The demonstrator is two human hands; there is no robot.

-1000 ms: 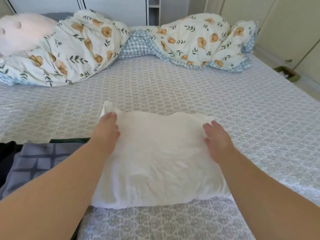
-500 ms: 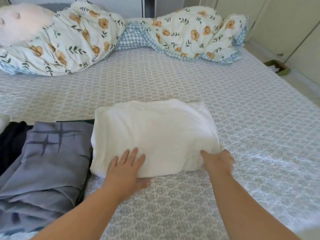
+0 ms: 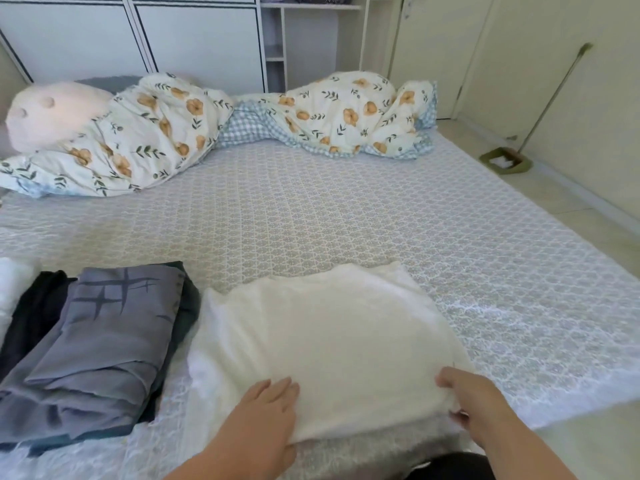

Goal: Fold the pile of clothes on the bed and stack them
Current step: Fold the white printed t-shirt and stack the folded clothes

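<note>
White folded garment (image 3: 329,344) pinched by both hands at near edge; grey folded stack (image 3: 104,344) just left, duvet (image 3: 214,129) behind.

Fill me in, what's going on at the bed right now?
A person is folding laundry on the bed. Both hands are at the near edge of a folded white garment: the left hand grips that edge with fingers on top and the thumb tucked under, and the right hand grips its near right corner. A folded grey garment lies on darker clothes just to its left. The white one isn't stacked yet.
</note>
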